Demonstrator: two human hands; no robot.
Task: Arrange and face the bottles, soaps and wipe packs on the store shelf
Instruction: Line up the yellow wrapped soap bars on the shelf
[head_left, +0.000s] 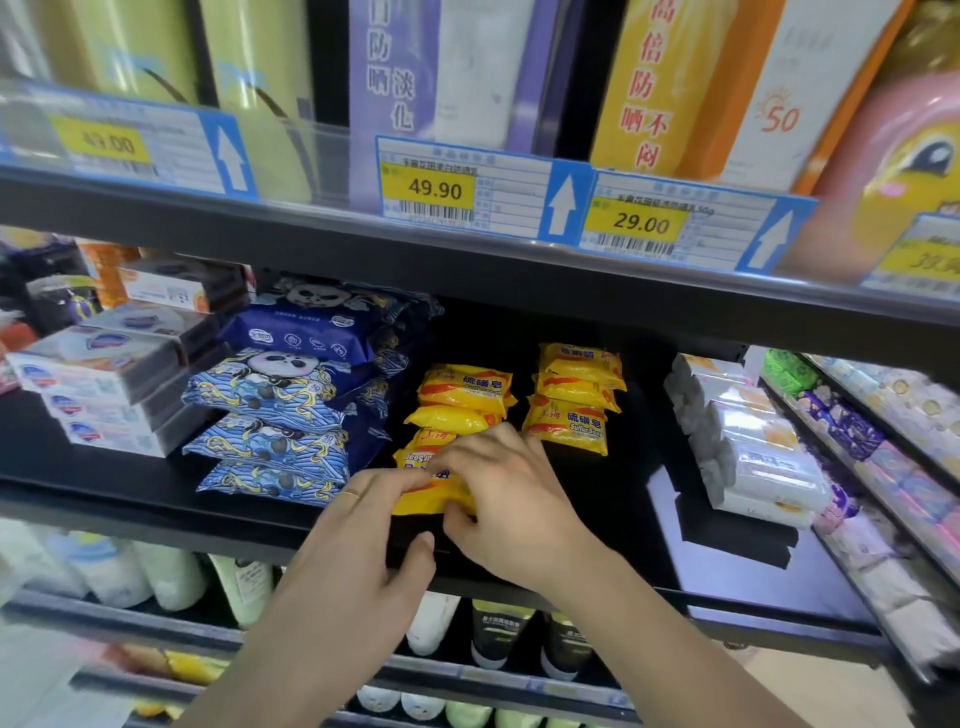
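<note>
Both hands grip one yellow sulfur soap pack (415, 470) at the front of the middle black shelf (130, 499). My left hand (371, 530) holds its left and lower side, thumb underneath. My right hand (506, 499) covers its right half. Behind it stands a stack of the same yellow soaps (465, 397), and a second yellow stack (576, 397) sits to the right. Blue panda wipe packs (275, 410) are piled to the left, beside boxed white soaps (98, 395).
White soft packs (748, 447) lie at the shelf's right, with colourful packs (841, 421) on the adjoining rack. Price tags (467, 189) hang on the upper shelf edge under sunscreen boxes (691, 88). Bottles (171, 574) stand on the shelf below.
</note>
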